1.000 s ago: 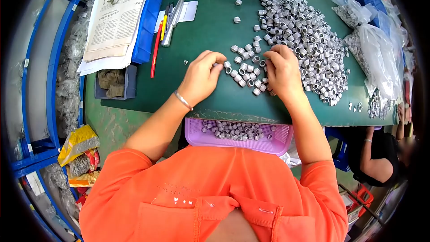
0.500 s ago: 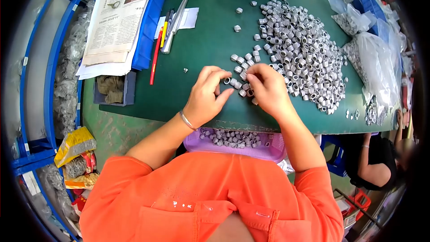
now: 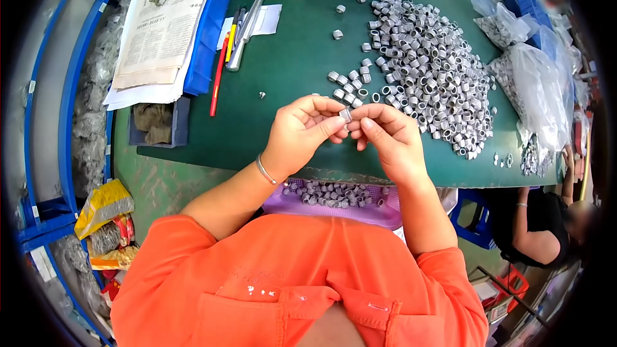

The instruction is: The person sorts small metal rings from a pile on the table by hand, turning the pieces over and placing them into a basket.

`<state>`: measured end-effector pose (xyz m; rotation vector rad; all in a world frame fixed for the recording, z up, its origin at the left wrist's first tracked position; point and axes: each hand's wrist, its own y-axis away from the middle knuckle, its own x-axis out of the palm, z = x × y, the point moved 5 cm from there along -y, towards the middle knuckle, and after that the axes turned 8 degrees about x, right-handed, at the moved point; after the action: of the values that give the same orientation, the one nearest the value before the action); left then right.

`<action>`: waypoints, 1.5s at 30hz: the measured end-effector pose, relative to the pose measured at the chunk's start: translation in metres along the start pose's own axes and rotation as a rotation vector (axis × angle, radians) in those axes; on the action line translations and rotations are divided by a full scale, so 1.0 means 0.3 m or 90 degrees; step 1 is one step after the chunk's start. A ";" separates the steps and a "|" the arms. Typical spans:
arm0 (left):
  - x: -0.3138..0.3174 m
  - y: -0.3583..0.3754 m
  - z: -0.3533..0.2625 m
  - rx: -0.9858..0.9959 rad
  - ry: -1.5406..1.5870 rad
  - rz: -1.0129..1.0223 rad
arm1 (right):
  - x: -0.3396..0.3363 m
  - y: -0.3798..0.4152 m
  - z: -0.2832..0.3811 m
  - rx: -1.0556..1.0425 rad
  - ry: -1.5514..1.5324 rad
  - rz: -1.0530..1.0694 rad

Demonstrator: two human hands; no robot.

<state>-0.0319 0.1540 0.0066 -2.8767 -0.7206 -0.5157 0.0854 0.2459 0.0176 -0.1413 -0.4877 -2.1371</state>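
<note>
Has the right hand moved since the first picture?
Yes: against the green table, the right hand has shifted left and toward the near edge.

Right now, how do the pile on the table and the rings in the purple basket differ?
The pile looks far larger than what shows of the basket rings. The pile lies loose on the table; the basket rings sit inside the basket. The pile is farther from the shirt, the basket rings nearer. Both are small grey rings.

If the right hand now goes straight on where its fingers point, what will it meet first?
The right hand would probably meet the grey ring held in the left hand; depth is unclear, and it may already touch the ring.
</note>
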 end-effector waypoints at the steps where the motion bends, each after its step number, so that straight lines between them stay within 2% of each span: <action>1: -0.005 0.002 0.002 -0.001 -0.001 -0.003 | -0.002 0.000 -0.006 0.002 -0.001 0.002; 3: -0.007 0.005 0.015 -0.036 0.081 -0.016 | -0.009 0.003 -0.005 -0.037 0.040 -0.015; 5: -0.003 0.008 0.007 -0.046 0.081 -0.017 | -0.010 0.007 -0.013 -0.023 0.033 -0.020; 8: 0.006 0.014 0.010 -0.054 0.063 -0.006 | 0.009 0.008 -0.004 -0.155 0.108 -0.007; 9: 0.008 0.014 0.011 -0.049 0.044 0.006 | 0.004 0.008 -0.003 -0.202 0.176 -0.044; 11: 0.007 0.011 0.023 0.038 0.000 0.028 | 0.010 0.027 0.043 -0.282 0.394 -0.088; 12: 0.003 0.002 0.023 0.068 -0.076 0.012 | 0.013 0.029 0.053 -0.361 0.457 -0.154; 13: -0.007 -0.003 -0.034 0.112 -0.418 0.059 | -0.001 0.020 0.049 -0.402 0.537 -0.208; 15: -0.008 -0.012 -0.075 0.245 -0.777 0.060 | -0.028 -0.005 0.037 -0.450 0.725 -0.234; 17: -0.049 -0.016 -0.014 0.093 -0.778 0.083 | -0.017 -0.028 0.014 -0.419 0.775 -0.152; 19: -0.032 -0.018 -0.006 0.104 -0.795 0.106 | 0.028 -0.037 0.028 -0.478 0.866 -0.082; 20: -0.030 -0.020 0.009 0.137 -0.780 0.128 | 0.025 -0.057 0.029 -0.474 0.846 -0.057; 21: -0.028 -0.022 0.023 0.174 -0.738 0.141 | 0.012 -0.093 0.036 -0.479 0.787 -0.063; 24: -0.015 -0.023 0.018 0.129 -0.678 0.105 | 0.014 -0.232 0.120 -0.610 0.776 -0.124; 27: -0.020 -0.010 0.017 0.171 -0.685 0.093 | -0.010 -0.429 0.119 -0.575 0.845 -0.160; 30: -0.037 0.007 0.007 0.158 -0.698 0.118 | -0.030 -0.502 0.091 -0.387 0.856 -0.081; 31: -0.054 0.014 0.008 0.136 -0.662 0.125 | -0.029 -0.483 0.096 -0.346 0.844 -0.038; 33: -0.065 0.025 -0.009 0.125 -0.638 0.083 | -0.032 -0.376 0.102 -0.381 0.836 0.001; 35: -0.060 0.024 -0.001 0.112 -0.649 0.085 | -0.023 -0.214 0.135 -0.485 0.809 -0.019; 37: -0.036 0.009 0.013 0.155 -0.665 0.119 | -0.029 -0.081 0.095 -0.475 0.854 -0.017; 38: -0.019 0.000 0.021 0.168 -0.638 0.121 | -0.045 -0.038 0.051 -0.402 0.891 0.001; 39: -0.010 -0.015 0.033 0.163 -0.636 0.127 | -0.056 0.005 0.027 -0.367 0.921 -0.030; 41: 0.014 -0.041 0.056 0.238 -0.630 0.162 | -0.105 0.058 -0.008 -0.349 0.911 -0.116; 43: 0.034 -0.047 0.042 0.263 -0.616 0.134 | -0.139 0.122 -0.053 -0.357 0.862 -0.322; 45: 0.032 -0.026 0.041 0.281 -0.576 0.076 | -0.113 0.170 -0.095 -0.318 0.884 -0.318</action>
<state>-0.0241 0.1676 -0.0011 -2.5848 -0.6227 0.9065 0.1486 0.2348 -0.0030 1.2148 0.8942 -2.1873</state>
